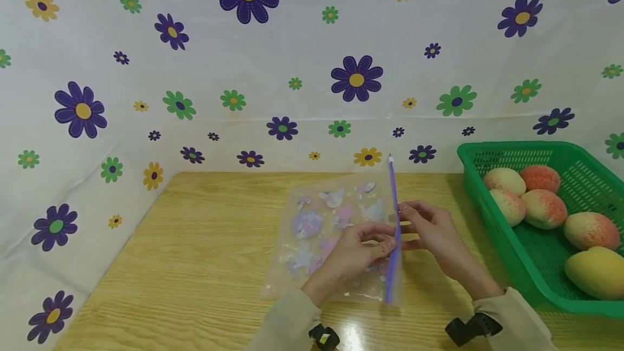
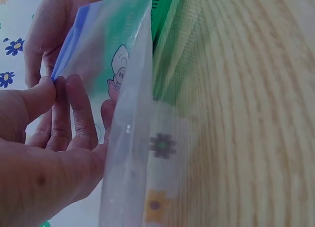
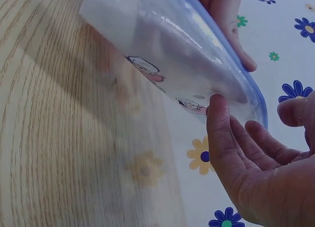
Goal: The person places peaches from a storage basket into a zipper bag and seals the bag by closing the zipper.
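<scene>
A clear zip bag printed with pastel cartoon figures lies partly raised off the wooden table, its purple zip strip running along the right edge. My left hand pinches that strip near its middle between thumb and fingers; in the left wrist view, the other fingers spread against the film. On the strip's other side is my right hand. The right wrist view has its fingertips relaxed against the bag, with the thumb apart from the strip. A pale slider sits at the strip's far end.
To the right stands a green plastic basket holding several peach-like fruits and a yellow, mango-like one. Flower-printed cloth rises behind and left of the wooden table.
</scene>
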Motion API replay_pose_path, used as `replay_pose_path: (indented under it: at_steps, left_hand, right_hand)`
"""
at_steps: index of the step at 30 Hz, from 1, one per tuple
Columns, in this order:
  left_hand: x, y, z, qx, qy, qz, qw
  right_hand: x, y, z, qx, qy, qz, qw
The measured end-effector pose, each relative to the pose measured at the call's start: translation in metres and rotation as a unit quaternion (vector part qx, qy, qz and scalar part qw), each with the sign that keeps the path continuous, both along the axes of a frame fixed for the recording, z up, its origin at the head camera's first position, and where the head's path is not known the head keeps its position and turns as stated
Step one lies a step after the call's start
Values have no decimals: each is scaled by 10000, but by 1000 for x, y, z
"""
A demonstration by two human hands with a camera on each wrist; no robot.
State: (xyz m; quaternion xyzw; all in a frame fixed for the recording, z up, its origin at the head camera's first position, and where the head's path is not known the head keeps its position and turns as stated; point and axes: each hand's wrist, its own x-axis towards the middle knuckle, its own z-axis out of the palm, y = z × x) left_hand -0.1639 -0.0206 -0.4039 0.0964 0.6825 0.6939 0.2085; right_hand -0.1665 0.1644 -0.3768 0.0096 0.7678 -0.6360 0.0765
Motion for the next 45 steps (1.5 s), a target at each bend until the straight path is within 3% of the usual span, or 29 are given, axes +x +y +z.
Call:
replay_pose_path:
  at_steps: [5, 14, 19, 26, 31, 37, 45]
  left_hand:
    - [0, 3, -2, 204, -220, 139, 9995]
    - [3, 2, 1, -15, -69, 133, 9999]
    - [5, 2, 2, 28, -290, 351, 9990]
    - [5, 2, 5, 73, -579, 659, 9961]
    - [1, 2, 6, -90, -650, 659, 9957]
    - [-6, 4, 8, -39, -896, 531, 9946]
    - [-14, -6, 11, 495, -1314, 772, 9871]
  right_hand:
    - [0, 0, 1, 1, -27, 28, 10000]
    - [0, 0, 0, 36, -7, -2, 10000]
    - [-1, 1, -2, 50, 153, -31, 9999]
    - [-2, 0, -6, 806, 592, -191, 9948]
    - [1, -5, -5, 1690, 1193, -195, 9782]
    - [3, -9, -4, 2329, 1640, -8, 9586]
    - [0, -5, -5, 3294, 2370, 323, 9134]
